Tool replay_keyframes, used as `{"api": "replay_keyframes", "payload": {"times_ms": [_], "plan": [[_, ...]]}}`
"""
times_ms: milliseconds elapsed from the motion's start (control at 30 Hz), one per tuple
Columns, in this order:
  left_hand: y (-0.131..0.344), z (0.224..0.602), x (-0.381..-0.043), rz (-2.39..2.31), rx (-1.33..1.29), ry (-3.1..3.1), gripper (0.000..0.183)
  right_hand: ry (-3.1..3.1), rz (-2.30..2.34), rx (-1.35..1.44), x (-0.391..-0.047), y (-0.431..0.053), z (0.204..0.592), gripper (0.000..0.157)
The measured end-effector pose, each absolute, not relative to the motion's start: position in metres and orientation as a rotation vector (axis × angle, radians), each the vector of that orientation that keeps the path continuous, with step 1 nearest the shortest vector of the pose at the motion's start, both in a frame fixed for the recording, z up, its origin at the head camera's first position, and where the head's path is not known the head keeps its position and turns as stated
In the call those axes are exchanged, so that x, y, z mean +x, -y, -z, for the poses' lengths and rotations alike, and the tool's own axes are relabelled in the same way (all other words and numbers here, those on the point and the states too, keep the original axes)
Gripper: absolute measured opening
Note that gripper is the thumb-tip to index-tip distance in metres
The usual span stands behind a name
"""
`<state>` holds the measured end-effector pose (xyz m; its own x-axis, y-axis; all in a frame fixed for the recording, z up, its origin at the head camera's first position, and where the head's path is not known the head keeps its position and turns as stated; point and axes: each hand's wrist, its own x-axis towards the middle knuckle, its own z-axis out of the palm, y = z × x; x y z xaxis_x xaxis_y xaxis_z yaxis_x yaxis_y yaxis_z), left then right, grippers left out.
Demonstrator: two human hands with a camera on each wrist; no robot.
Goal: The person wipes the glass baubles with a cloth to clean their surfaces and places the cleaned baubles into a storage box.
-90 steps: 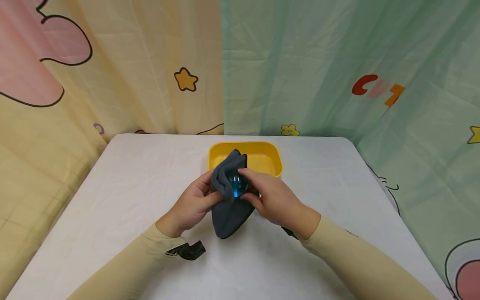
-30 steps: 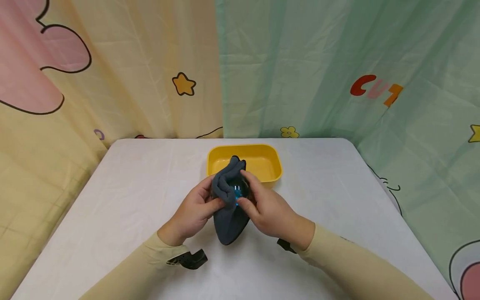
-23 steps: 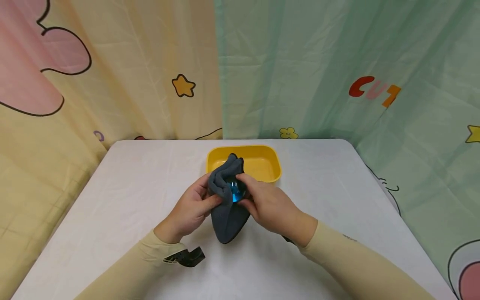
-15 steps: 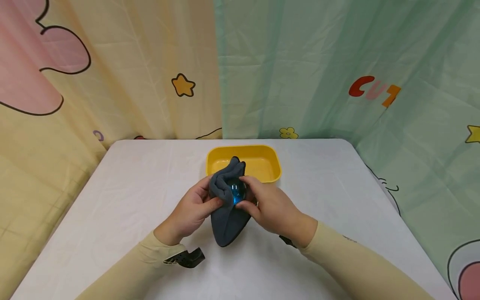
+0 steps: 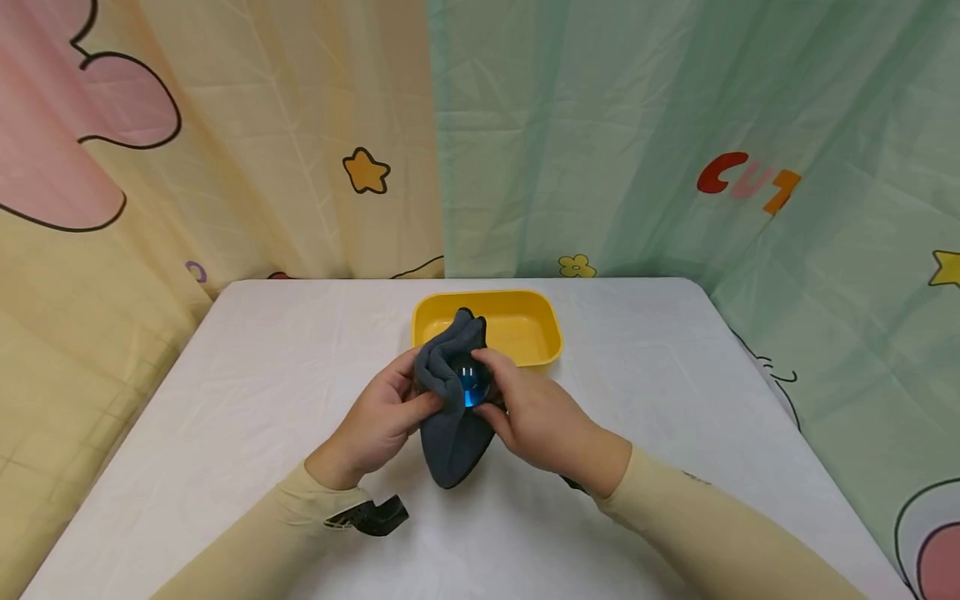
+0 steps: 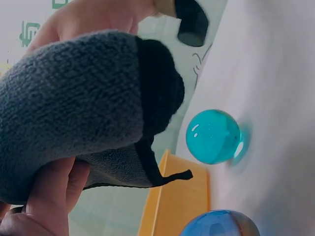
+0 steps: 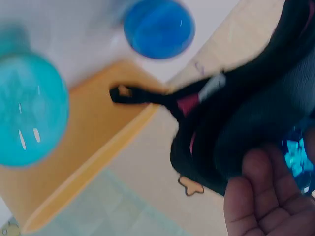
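Note:
A dark grey cloth (image 5: 453, 450) with black edging is bunched around a shiny clear blue ball (image 5: 472, 385), above the table. My left hand (image 5: 375, 421) grips the cloth's left side, thumb in front. On the other side my right hand (image 5: 547, 412) pinches the ball between thumb and fingers. Much of the ball is covered by cloth in the head view. A sliver of the held ball (image 7: 299, 160) shows beside my fingertips in the right wrist view, where the cloth's loop (image 7: 142, 96) hangs out. The left wrist view shows the cloth's fuzzy outside (image 6: 74, 93).
Behind the hands stands a yellow tub (image 5: 556, 337) on the white table (image 5: 300, 350). A teal ball (image 6: 212, 136) and another blue ball (image 6: 219, 225) lie on the table near the tub; the head view hides them. Patterned curtains (image 5: 622, 150) surround the table.
Both hands, cloth and ball have made small shifts to and fro, and are slightly lower and further left in the head view than three seconds ago. The right fingers have shifted on the ball.

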<state>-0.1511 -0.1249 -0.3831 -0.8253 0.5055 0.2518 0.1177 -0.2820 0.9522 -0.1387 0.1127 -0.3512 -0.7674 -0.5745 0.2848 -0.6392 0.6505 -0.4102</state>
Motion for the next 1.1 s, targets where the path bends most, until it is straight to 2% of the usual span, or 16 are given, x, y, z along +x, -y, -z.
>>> {"api": "replay_keyframes", "payload": {"times_ms": [167,300,367,433,500,600,700,767,867,967,1100], "plan": [[0.126,0.381,-0.15,-2.152,0.777,-1.755,0.056,2.645,-0.535,1.052,-0.143,-0.116,0.35,0.064],[0.126,0.381,-0.149,-2.121,0.774,-1.814,0.057,2.709,-0.68,1.032,-0.142,-0.116,0.352,0.064],[0.125,0.382,-0.148,-2.113,0.781,-1.829,0.058,2.789,-0.889,0.981,-0.141,-0.116,0.353,0.055],[0.124,0.384,-0.148,-2.111,0.785,-1.832,0.058,2.839,-1.109,0.907,-0.141,-0.115,0.356,0.039],[0.124,0.385,-0.147,-2.117,0.779,-1.823,0.059,2.854,-1.246,0.839,-0.141,-0.114,0.358,0.032],[0.122,0.388,-0.148,-2.136,0.766,-1.796,0.058,2.829,-1.224,0.838,-0.14,-0.111,0.361,0.04],[0.123,0.387,-0.148,-2.175,0.731,-1.76,0.058,2.802,-1.12,0.892,-0.138,-0.11,0.36,0.063],[0.124,0.385,-0.149,-2.198,0.713,-1.738,0.057,2.784,-1.012,0.955,-0.138,-0.11,0.357,0.072],[0.127,0.383,-0.15,-2.202,0.71,-1.727,0.057,2.751,-0.814,1.024,-0.14,-0.111,0.353,0.073],[0.128,0.382,-0.15,-2.178,0.723,-1.734,0.057,2.697,-0.638,1.059,-0.144,-0.112,0.352,0.066],[0.129,0.382,-0.15,-2.154,0.729,-1.757,0.056,2.68,-0.595,1.068,-0.145,-0.114,0.352,0.065]]}}
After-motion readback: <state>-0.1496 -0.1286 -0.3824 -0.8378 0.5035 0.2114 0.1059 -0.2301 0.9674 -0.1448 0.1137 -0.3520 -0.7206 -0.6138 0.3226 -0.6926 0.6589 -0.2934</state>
